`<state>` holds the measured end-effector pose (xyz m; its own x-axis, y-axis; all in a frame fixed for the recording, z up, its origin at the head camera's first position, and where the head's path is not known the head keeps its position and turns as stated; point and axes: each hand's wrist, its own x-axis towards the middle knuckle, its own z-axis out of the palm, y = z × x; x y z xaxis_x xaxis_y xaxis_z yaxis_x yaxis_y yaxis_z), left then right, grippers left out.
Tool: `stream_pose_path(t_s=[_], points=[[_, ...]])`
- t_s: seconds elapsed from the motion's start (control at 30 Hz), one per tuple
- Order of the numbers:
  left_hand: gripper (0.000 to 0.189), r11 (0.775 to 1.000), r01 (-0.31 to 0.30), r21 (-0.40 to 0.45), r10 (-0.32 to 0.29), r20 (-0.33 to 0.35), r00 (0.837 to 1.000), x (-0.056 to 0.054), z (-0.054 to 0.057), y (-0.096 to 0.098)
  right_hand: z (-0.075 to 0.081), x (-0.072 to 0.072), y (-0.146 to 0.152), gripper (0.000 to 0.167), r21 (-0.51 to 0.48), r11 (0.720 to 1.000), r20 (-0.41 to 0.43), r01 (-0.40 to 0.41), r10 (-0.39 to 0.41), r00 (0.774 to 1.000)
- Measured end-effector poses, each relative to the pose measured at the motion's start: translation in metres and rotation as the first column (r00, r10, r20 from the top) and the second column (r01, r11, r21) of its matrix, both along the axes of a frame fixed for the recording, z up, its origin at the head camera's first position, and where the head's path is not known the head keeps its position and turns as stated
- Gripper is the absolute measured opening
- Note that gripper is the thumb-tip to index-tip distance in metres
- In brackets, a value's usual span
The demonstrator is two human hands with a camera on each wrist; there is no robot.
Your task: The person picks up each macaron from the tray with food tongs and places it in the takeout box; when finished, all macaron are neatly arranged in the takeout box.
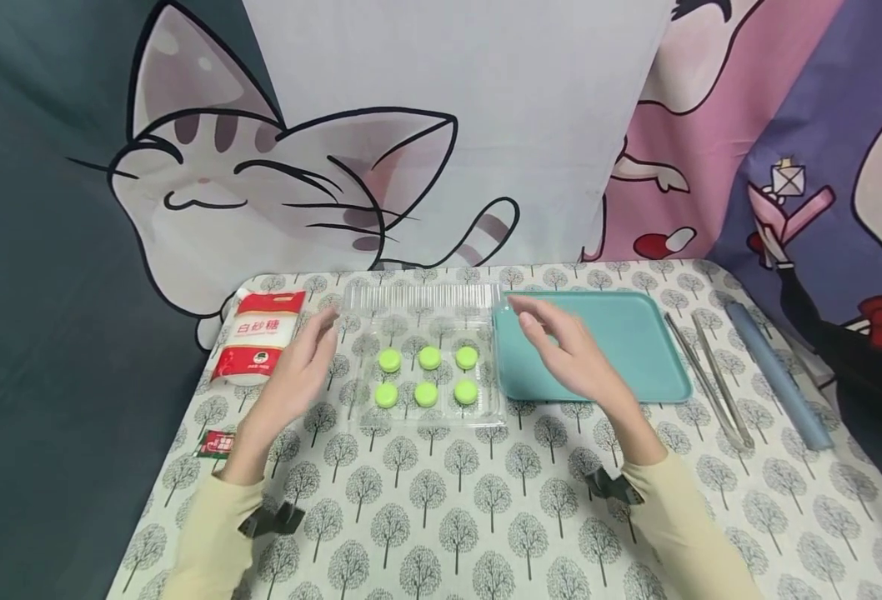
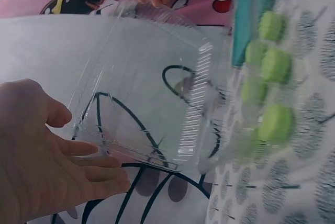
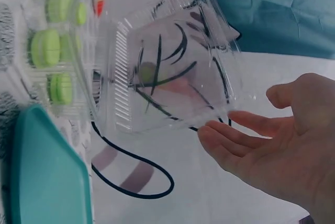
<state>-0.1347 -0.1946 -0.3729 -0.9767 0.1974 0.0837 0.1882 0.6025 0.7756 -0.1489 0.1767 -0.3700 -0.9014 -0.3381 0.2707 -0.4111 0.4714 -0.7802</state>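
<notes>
A clear plastic clamshell box lies on the table with its lid raised at the back. Several light green macarons sit in its base in two rows. My left hand is at the left side of the lid, fingers loosely extended. At the right side is my right hand, its fingers also extended and its thumb apart. In the wrist views the fingertips are right by the edges of the lid; whether they touch it I cannot tell.
Left of the box stand a red and white sugar bag and a small red packet. To the right are a teal tray, metal tongs and a grey-blue rod. A cartoon-printed cloth hangs behind.
</notes>
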Motion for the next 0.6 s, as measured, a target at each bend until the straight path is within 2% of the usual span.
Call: stream_pose_path(t_s=[0.17,0.33,0.47,0.6], points=[[0.053,1.0,-0.012,-0.023,0.012,-0.008,1.0,0.028,-0.014,0.0,-0.006,0.023,0.007,0.041,0.11,0.993,-0.017,-0.047,0.049,0.999],[0.049,0.999,-0.029,-0.04,0.028,-0.008,1.0,0.052,-0.031,0.0,-0.015,0.04,0.012,0.039,0.19,0.979,0.026,-0.076,0.073,0.997],[0.048,0.998,-0.035,-0.047,0.036,0.008,0.999,0.066,-0.043,-0.001,-0.025,0.046,0.014,0.038,0.234,0.966,0.066,-0.113,0.1,0.993],[0.047,0.997,-0.051,-0.065,0.054,0.056,0.997,0.074,-0.053,0.0,-0.037,0.048,0.012,0.038,0.256,0.955,0.091,-0.147,0.128,0.988]])
